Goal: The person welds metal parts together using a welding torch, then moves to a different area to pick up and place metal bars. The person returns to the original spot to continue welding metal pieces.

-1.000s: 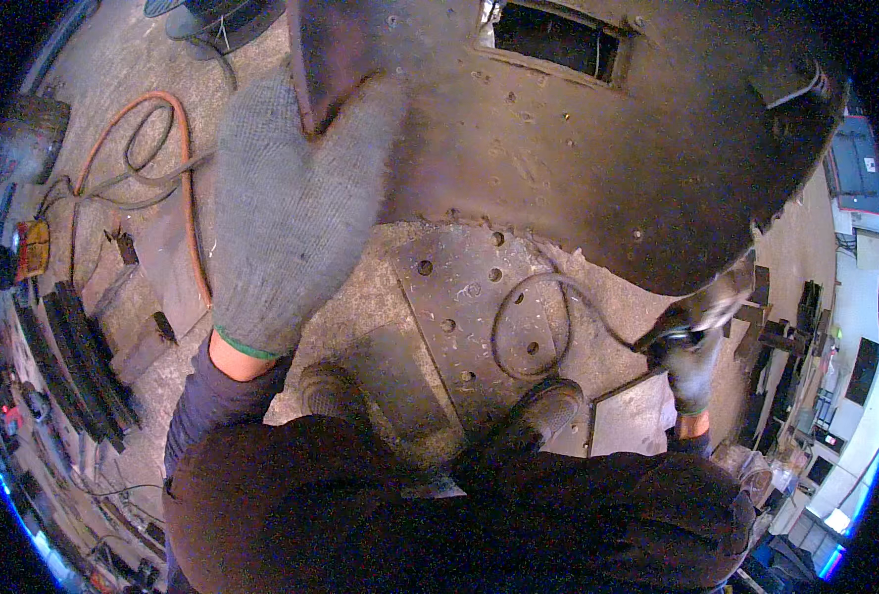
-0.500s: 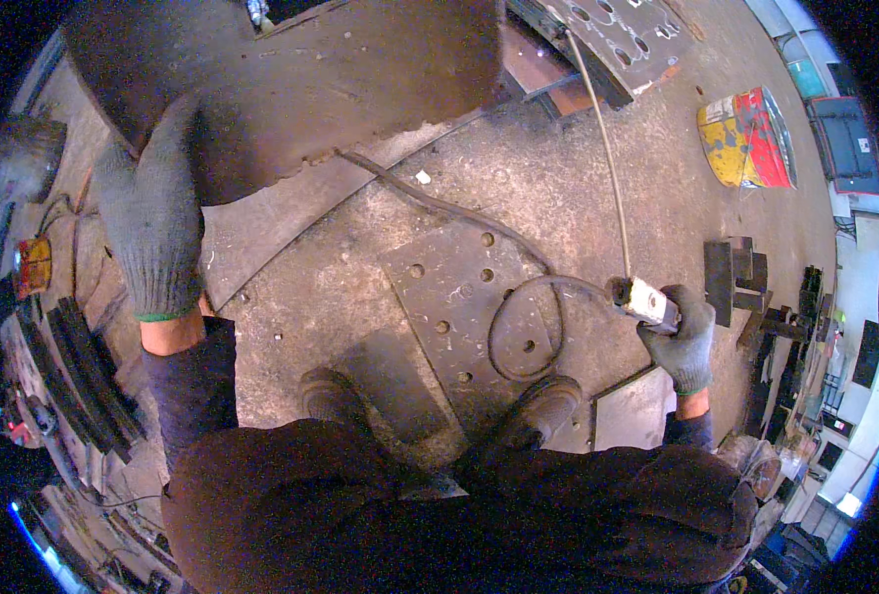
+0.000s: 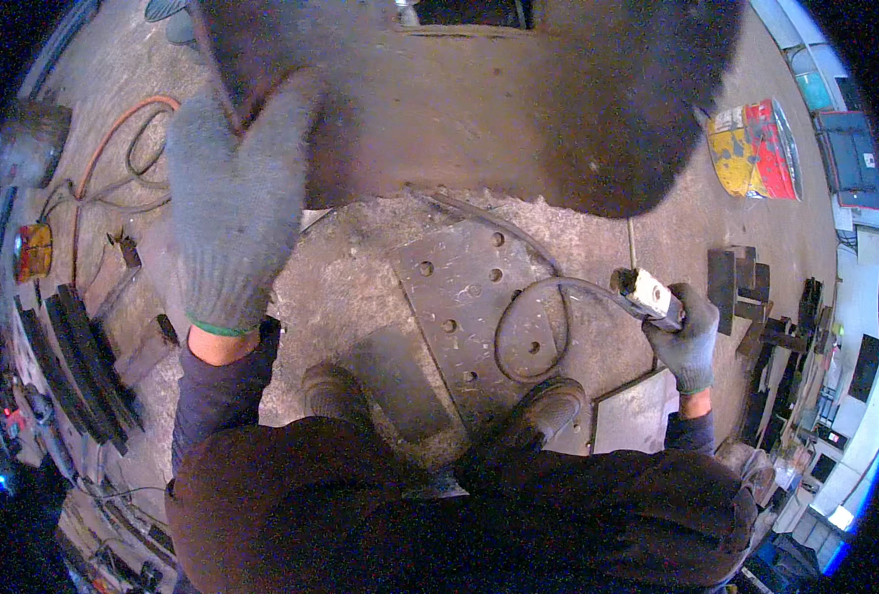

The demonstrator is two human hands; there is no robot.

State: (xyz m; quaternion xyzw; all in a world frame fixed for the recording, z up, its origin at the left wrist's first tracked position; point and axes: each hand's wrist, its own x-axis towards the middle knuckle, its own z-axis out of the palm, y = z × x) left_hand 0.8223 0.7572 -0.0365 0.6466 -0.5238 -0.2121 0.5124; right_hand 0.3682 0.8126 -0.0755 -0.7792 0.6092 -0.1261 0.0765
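Observation:
A brown, rough-edged welding shield (image 3: 459,129) with a rectangular window fills the upper middle of the view. My left hand (image 3: 227,208), in a grey knitted glove with a green cuff, grips its left edge; part of the fingers is behind the sheet. At the right, my gloved right hand (image 3: 687,342) is closed round a pale electrode holder (image 3: 649,295). From the holder a thin welding rod (image 3: 632,243) points away from me, its far part hidden by the shield. A dark cable (image 3: 499,332) runs from the holder in a loop over the floor.
Between my shoes (image 3: 548,406) and the shield lies a steel plate with holes (image 3: 459,297). A red and yellow bucket (image 3: 753,148) stands far right, near stacked dark steel pieces (image 3: 736,287). At the left are curved dark bars (image 3: 88,366) and an orange hose (image 3: 113,129).
My left hand has brought the shield to the right and nearer, so it now covers the perforated metal piece and most of the rod. My right hand has hardly moved.

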